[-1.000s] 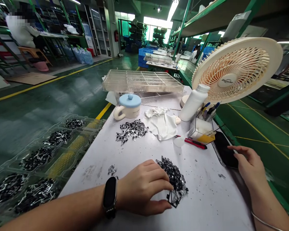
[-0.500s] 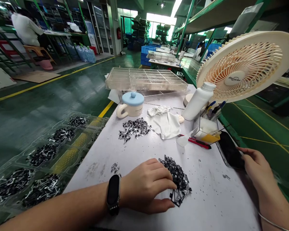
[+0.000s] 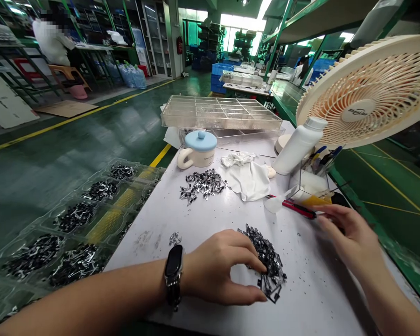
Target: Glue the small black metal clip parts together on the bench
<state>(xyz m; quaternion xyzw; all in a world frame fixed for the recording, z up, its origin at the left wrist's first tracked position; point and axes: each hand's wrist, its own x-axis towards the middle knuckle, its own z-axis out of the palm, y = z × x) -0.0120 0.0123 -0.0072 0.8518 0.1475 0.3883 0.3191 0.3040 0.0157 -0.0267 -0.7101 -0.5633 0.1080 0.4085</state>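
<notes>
My left hand (image 3: 224, 268), with a black band on its wrist, rests at the near-left side of a pile of small black and silver metal parts (image 3: 268, 254). Its thumb and index finger are apart, with fingertips at the pile's edge. My right hand (image 3: 350, 233) is over the table's right side, thumb and index finger slightly apart, close to the end of a red and black pen-like tool (image 3: 299, 209). Whether it touches that tool is unclear. The dark phone (image 3: 342, 199) is mostly hidden behind this hand. A looser heap of similar parts (image 3: 203, 184) lies farther back.
On the table (image 3: 203, 224) are a blue-lidded mug (image 3: 199, 151), a white cloth (image 3: 248, 179), a white bottle (image 3: 299, 144), a pen holder (image 3: 311, 184) and clear divided trays (image 3: 224, 114). A fan (image 3: 367, 102) stands right. Part-filled trays (image 3: 91, 212) sit at lower left.
My right hand has left the phone's edge and moved left toward the red and black tool. My left thumb and index finger have spread slightly at the pile. The view has shifted a little.
</notes>
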